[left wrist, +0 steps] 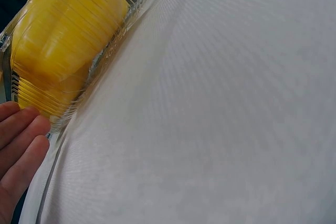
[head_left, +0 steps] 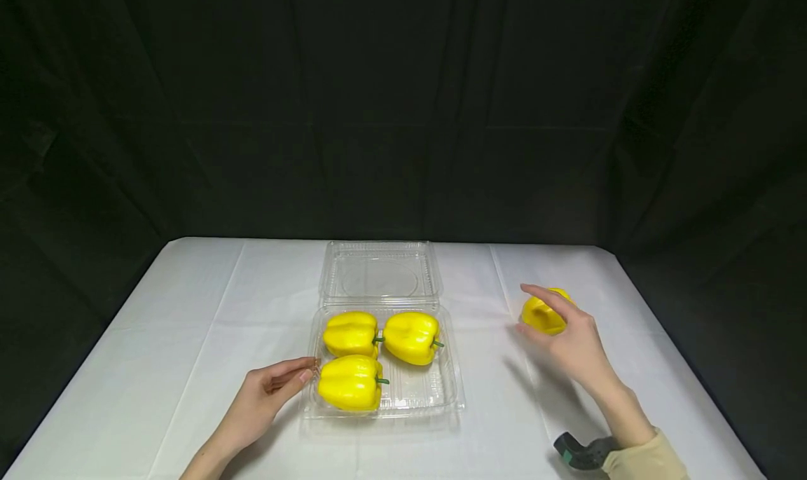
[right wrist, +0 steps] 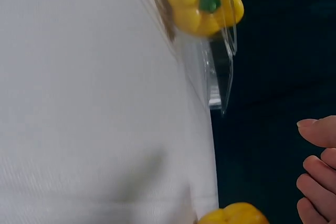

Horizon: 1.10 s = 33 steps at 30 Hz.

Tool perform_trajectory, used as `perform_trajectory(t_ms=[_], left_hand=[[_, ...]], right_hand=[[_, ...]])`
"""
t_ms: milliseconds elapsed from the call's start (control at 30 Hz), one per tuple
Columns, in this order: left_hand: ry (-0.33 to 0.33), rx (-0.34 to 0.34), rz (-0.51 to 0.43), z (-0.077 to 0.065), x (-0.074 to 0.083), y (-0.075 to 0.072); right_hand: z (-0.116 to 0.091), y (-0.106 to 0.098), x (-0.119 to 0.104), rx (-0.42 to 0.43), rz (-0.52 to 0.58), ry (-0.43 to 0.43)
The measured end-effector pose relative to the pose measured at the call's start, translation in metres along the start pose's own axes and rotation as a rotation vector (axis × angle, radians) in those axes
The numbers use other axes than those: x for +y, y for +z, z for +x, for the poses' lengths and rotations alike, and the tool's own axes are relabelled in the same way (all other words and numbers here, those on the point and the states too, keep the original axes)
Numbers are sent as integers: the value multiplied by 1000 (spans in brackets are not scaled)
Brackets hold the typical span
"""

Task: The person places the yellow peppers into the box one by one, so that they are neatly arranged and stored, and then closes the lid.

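Note:
Beside the container's left edge, my left hand (head_left: 267,396) pinches the rim of a clear plastic clamshell container (head_left: 419,396); in the left wrist view its fingers (left wrist: 23,148) lie against the ribbed wall. Three yellow bell peppers with green stems lie inside: a back-left pepper (head_left: 350,334), a back-right pepper (head_left: 411,337) and a front-left pepper (head_left: 350,384). To the right, my right hand (head_left: 576,343) hovers close to a loose yellow bell pepper (head_left: 543,316), thumb and fingers spread apart. The hand partly hides this pepper in the head view.
The container's lid (head_left: 381,273) lies folded back behind the base. A white cloth (head_left: 252,305) covers the table, with dark curtains (head_left: 391,115) behind and at the sides. A dark wrist strap piece (head_left: 583,453) sticks out at my right sleeve (head_left: 652,459).

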<state>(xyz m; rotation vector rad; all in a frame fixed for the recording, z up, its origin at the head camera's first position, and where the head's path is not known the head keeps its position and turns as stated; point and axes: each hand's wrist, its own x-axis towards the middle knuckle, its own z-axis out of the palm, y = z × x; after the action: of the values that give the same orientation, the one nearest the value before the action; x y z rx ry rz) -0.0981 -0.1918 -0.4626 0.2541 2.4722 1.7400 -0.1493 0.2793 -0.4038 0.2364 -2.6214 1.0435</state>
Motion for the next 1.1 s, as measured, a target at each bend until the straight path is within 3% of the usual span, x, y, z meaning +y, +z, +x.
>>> perform_trajectory(t_ms=[567, 1100], left_hand=[[6, 3, -3, 0, -1, 0], [3, 0, -6, 0, -1, 1]], right_hand=[[4, -8, 21, 4, -8, 27], [6, -14, 25, -17, 9, 95]])
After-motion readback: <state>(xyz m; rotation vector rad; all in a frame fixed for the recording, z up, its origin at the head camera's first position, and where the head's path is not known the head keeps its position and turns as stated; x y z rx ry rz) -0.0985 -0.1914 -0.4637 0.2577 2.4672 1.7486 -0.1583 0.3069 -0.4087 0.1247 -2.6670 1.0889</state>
